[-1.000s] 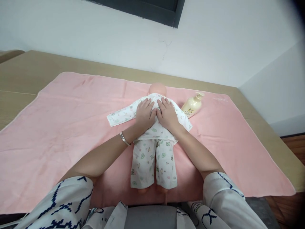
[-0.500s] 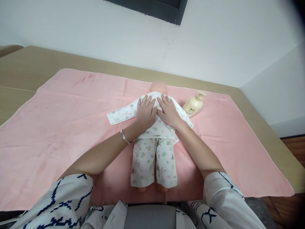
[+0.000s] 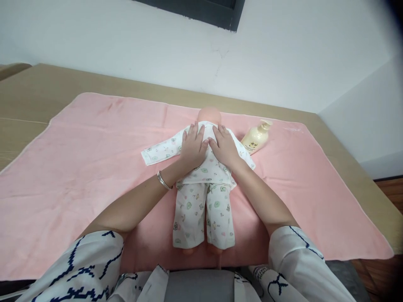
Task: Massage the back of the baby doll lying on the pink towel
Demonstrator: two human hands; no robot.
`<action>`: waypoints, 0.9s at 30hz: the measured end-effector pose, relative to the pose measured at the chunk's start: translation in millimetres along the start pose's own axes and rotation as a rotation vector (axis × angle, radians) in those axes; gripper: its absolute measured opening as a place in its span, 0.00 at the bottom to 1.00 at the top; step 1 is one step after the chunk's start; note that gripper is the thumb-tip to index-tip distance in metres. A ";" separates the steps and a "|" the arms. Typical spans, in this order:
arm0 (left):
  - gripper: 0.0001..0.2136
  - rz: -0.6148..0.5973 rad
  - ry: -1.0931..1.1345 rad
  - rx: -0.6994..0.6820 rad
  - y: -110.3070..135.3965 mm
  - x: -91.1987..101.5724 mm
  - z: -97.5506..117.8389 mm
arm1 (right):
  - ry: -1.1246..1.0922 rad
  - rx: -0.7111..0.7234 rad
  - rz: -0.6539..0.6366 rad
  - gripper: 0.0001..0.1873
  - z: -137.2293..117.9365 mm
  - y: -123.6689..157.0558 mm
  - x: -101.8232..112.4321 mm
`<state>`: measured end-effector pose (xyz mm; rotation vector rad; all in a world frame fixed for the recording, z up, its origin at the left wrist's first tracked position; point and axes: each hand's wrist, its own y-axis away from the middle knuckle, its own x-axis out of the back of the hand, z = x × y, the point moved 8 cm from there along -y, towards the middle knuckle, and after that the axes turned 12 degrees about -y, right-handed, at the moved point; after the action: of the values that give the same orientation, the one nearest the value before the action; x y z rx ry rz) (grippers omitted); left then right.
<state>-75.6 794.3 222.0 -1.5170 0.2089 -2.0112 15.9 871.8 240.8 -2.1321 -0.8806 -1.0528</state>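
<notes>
A baby doll (image 3: 209, 115) lies on a pink blanket, its head away from me and its feet toward me. It wears a white printed top (image 3: 204, 172) and matching white printed trousers (image 3: 190, 216). My left hand (image 3: 192, 147) rests flat on the left of the upper part of the top, fingers stretched out. On the right side, my right hand (image 3: 224, 147) lies flat too, fingers extended. The two thumbs come close together near the middle. Neither hand grips anything. The doll's face cannot be seen.
Just right of the doll, a cream pump bottle (image 3: 256, 137) lies tilted on the pink blanket (image 3: 94, 167). Beneath the blanket is a wooden table (image 3: 63, 77), with a white wall (image 3: 110, 42) behind it. A dark frame (image 3: 217, 14) hangs on the wall.
Both hands have shifted slightly outward over the doll's top, so the gap between the fingers is wider. The doll and bottle stay in place.
</notes>
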 end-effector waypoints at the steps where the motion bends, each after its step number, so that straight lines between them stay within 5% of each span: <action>1: 0.26 -0.001 -0.017 -0.012 1.3 1.9 1.9 | 0.022 -0.025 0.003 0.33 -2.1 4.0 -1.3; 7: 0.21 0.127 0.010 -0.243 15.5 22.1 20.1 | 0.179 0.013 -0.101 0.35 -36.9 39.4 -15.0; 15: 0.29 0.052 0.009 0.026 2.5 1.6 -4.0 | 0.042 0.020 -0.087 0.33 -4.3 2.6 -1.6; 27: 0.20 0.223 0.016 -0.222 18.0 27.0 18.3 | 0.186 -0.041 -0.070 0.30 -39.1 33.8 -8.6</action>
<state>-56.7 769.1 241.8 -1.5352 0.5981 -1.8707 20.8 819.9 246.1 -2.0101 -0.8563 -1.2919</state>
